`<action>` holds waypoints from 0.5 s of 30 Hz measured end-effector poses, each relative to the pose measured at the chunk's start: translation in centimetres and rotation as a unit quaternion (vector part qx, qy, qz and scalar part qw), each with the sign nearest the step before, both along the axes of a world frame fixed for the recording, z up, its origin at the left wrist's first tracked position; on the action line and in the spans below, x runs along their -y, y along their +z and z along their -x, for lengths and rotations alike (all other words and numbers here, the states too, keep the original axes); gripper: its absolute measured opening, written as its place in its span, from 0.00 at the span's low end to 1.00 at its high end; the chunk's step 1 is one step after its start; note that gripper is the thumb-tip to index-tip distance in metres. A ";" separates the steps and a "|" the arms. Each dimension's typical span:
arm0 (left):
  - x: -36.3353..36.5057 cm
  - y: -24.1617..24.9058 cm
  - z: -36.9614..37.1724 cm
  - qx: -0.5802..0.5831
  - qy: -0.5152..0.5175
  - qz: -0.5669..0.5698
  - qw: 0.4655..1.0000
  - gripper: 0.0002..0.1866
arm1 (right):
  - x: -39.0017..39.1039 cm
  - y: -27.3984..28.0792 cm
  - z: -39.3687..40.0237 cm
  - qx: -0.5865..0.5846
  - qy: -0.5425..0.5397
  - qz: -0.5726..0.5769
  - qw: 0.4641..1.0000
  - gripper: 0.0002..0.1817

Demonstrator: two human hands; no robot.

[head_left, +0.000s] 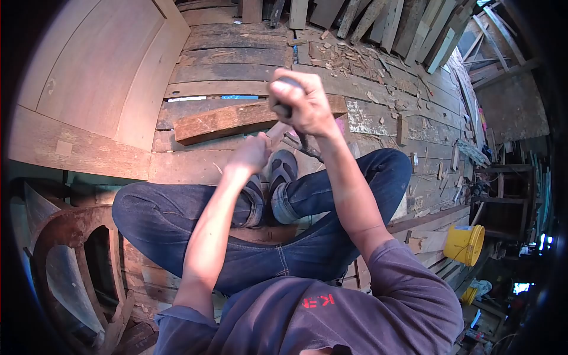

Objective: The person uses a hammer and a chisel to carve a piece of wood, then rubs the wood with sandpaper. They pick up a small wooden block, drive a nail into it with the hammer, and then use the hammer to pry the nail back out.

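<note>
My right hand (305,106) is raised in front of me, its fingers wrapped round a dark handle (288,83) with a rounded end. A thin dark metal part (307,148) runs down below that fist. Lower and to the left, my left hand (251,157) is closed on a pale wooden piece (277,131), which slants up towards the right wrist. Both hands are over my shoes, between my bent knees. Just beyond them a thick reddish-brown timber (228,122) lies across the plank floor. What the metal part ends in is hidden.
A panelled wooden door (97,77) fills the left side, with a curved wooden frame (71,231) below it. Wood chips (349,59) litter the plank floor (207,56). Boards (378,23) lean at the back. A yellow bucket (464,244) stands at the right.
</note>
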State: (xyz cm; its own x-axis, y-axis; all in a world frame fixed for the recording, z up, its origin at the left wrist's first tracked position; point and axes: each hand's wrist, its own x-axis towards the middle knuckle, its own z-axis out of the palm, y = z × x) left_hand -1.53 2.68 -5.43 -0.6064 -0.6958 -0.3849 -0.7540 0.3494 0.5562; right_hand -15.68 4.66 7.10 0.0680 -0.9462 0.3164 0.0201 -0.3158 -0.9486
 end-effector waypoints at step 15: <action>2.2 2.5 -1.8 -0.071 -0.020 -0.093 0.993 0.20 | -1.0 2.1 4.4 0.130 -0.044 0.030 0.990 0.23</action>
